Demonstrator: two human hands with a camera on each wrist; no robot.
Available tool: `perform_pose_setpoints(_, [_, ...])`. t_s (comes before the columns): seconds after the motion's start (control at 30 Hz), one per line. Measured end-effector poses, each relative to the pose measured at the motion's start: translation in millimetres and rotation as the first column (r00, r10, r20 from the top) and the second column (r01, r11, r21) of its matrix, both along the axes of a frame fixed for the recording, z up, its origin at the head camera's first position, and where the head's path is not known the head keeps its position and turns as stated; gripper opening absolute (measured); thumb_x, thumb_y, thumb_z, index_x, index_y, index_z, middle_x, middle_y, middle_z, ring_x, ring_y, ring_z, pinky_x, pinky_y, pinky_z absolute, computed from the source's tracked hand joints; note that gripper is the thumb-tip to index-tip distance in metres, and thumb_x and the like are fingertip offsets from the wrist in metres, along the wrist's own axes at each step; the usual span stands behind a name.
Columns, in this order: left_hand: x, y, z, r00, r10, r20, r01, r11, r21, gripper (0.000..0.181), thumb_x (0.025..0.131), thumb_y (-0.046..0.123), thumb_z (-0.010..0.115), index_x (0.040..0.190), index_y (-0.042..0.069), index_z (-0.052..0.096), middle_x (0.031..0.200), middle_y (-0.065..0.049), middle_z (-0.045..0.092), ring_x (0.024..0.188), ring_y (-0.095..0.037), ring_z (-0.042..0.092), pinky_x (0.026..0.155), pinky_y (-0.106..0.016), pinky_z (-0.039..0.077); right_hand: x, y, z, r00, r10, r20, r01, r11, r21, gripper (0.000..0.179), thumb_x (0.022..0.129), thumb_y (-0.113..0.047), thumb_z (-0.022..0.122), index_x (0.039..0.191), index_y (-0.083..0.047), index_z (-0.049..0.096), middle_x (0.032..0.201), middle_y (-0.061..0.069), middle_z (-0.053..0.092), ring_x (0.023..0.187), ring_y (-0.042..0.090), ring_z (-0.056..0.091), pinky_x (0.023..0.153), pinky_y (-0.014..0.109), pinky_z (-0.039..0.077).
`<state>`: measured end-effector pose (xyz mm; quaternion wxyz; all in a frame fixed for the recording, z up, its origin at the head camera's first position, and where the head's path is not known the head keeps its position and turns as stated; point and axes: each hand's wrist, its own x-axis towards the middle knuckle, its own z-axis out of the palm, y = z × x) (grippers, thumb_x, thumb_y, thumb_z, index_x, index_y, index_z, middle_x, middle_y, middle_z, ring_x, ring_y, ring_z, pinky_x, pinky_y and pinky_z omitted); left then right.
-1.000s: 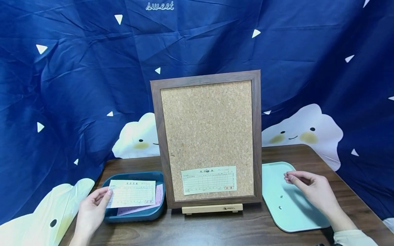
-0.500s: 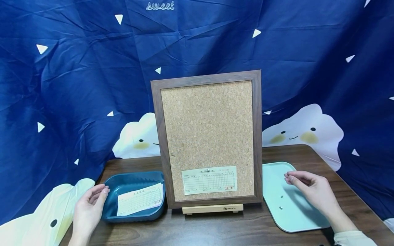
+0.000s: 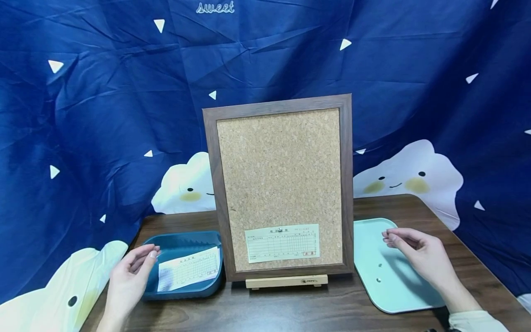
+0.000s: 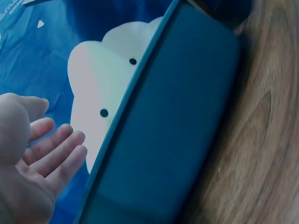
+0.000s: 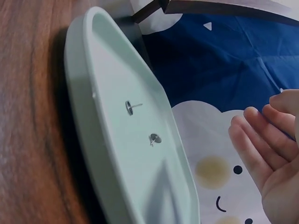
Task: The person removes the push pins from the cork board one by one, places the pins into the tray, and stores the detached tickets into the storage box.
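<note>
In the head view my left hand (image 3: pixel 129 279) hovers over the left rim of a dark blue basin (image 3: pixel 178 237), fingers relaxed and holding nothing. A pale printed receipt slip (image 3: pixel 188 269) lies tilted in the basin's right side. At the right, my right hand (image 3: pixel 425 258) hangs above a mint green tray (image 3: pixel 398 297), its fingers loosely bent with nothing visible between them. Two metal thumbtacks rest on that tray: one thumbtack (image 5: pixel 130 108) with its pin sticking up, the other thumbtack (image 5: pixel 155 138) tipped over.
A framed cork board (image 3: pixel 282 175) stands on a small wooden easel (image 3: pixel 286 281) between basin and tray. Another receipt slip (image 3: pixel 282 249) is tacked low on it. The brown wooden table (image 3: pixel 249 313) backs onto a blue curtain (image 3: pixel 269 50) with clouds.
The left hand let a receipt slip go into the basin, covering the pink paper there. It then moved slightly right. The right hand has hardly moved.
</note>
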<state>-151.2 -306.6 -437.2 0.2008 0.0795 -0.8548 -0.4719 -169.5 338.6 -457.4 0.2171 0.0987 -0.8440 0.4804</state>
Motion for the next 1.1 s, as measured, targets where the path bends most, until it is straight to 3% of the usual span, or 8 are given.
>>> perform_pose_setpoints(0.23, [-3.3,11.5,2.5,0.995,-0.1,-0.01,0.1,0.995,0.016,0.034,0.109,0.025,0.067,0.135,0.004,0.07,0.13,-0.019,0.076,0.104,0.015,0.068,0.087,-0.006,0.054,2.0,-8.5,6.3,0.999,-0.006,-0.045,0.007,1.0,0.017,0.017,0.101,0.004,0.071,0.116,0.007,0.076,0.103,-0.025,0.079,0.085,-0.005,0.077,0.078,0.008,0.056])
perform_pose_setpoints(0.67, [-3.6,22.1,8.3,0.982,-0.187,-0.03,0.188,0.982,0.005,0.03,0.109,0.026,0.067,0.132,0.007,0.073,0.126,-0.014,0.078,0.107,0.009,0.071,0.089,-0.011,0.057,5.3,-21.2,18.6,0.997,-0.004,-0.077,0.006,0.999,0.032,0.015,0.1,0.005,0.071,0.114,0.004,0.078,0.102,-0.025,0.078,0.086,-0.008,0.075,0.078,0.006,0.055])
perform_pose_setpoints(0.93, [-4.5,28.7,10.7,0.963,-0.26,-0.075,0.263,0.964,0.03,0.029,0.109,0.021,0.068,0.133,0.007,0.073,0.12,0.017,0.077,0.112,0.0,0.074,0.091,-0.014,0.059,6.9,-29.9,25.1,0.994,0.026,-0.103,-0.024,1.0,0.02,0.016,0.1,0.008,0.07,0.113,0.006,0.078,0.103,-0.024,0.079,0.087,-0.008,0.074,0.08,0.007,0.055])
perform_pose_setpoints(1.1, [-2.7,33.9,14.1,0.953,-0.286,-0.1,0.289,0.957,0.014,0.027,0.108,0.018,0.069,0.132,0.008,0.073,0.12,0.019,0.076,0.111,-0.001,0.075,0.09,-0.014,0.059,8.2,-35.4,29.4,0.994,0.027,-0.105,-0.024,0.999,0.024,0.016,0.1,0.007,0.07,0.112,0.003,0.079,0.102,-0.021,0.08,0.087,-0.006,0.075,0.08,0.007,0.055])
